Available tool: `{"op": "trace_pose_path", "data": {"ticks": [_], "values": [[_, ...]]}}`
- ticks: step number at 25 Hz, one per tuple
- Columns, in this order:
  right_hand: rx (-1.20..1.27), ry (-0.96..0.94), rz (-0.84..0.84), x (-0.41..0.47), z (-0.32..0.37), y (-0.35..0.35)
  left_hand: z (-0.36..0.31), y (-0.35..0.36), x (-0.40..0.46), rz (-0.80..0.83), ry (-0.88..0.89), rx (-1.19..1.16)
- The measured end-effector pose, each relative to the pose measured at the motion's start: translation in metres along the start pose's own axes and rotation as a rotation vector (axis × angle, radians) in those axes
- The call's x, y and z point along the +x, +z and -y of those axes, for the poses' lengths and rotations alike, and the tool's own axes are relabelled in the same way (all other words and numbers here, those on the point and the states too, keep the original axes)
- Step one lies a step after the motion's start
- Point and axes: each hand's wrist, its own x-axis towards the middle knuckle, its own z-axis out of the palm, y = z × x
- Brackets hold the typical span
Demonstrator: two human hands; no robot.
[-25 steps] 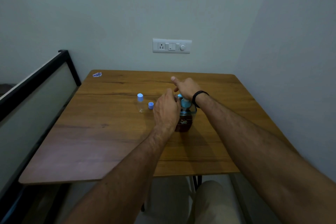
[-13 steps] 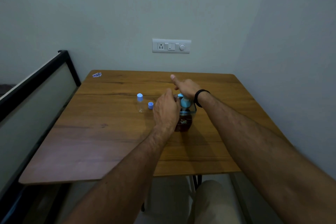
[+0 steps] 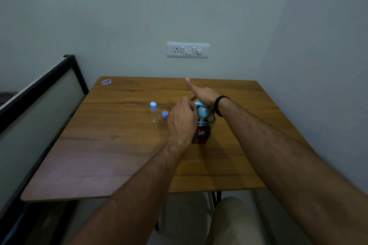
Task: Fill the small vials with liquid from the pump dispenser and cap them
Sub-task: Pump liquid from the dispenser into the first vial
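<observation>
On the wooden table point(image 3: 111, 145) before you, pushed into the corner under a switch plate point(image 3: 188, 50), everything for the job sits near the middle. Your right hand point(image 3: 203, 95) lies over the blue pump head of the dispenser point(image 3: 203, 125), heel of the palm on the plunger and fingers stretched straight out, forefinger pointing toward the wall; it presses and grips nothing. A black band point(image 3: 219, 105) circles that wrist. Your left hand point(image 3: 182, 120) is curled just beside the spout, and a glint of clear plastic at its fingertips suggests you are pinching an open vial under the nozzle, though the vial itself is almost wholly hidden, so I can't be certain.

Left of that hand stands a capped vial point(image 3: 153, 112), upright and clear; whether it holds liquid I can't tell. Between it and your left hand lies a loose blue cap point(image 3: 165, 115) on the tabletop, apart from both. A small blue sticker point(image 3: 106, 81) sits at the far left corner.

You look to be in the filling step for the second vial. Next you will want a slow, even push on the plunger with the vial mouth kept square under the spout, then set the vial down and reach for the loose cap. Mind the narrow mouth: a quick stroke could splash over your fingers.
</observation>
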Motion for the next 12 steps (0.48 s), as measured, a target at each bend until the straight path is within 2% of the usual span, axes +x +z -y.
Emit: {"op": "trace_pose_path", "data": {"ticks": [4,5,9,12], "values": [[-0.04,-0.101,-0.216,0.012,-0.008,0.013,0.002,0.003,0.001,0.001,0.005,0.002],[-0.052,-0.111,-0.228,0.012,-0.008,0.012,0.002,0.003,0.001,0.002,0.005,0.001],[0.007,0.004,-0.048,-0.002,0.0,0.002,0.002,0.003,0.001,0.002,0.002,0.004],[-0.021,-0.046,-0.109,0.007,-0.006,0.009,0.002,0.002,0.001,0.008,0.005,0.004]]}}
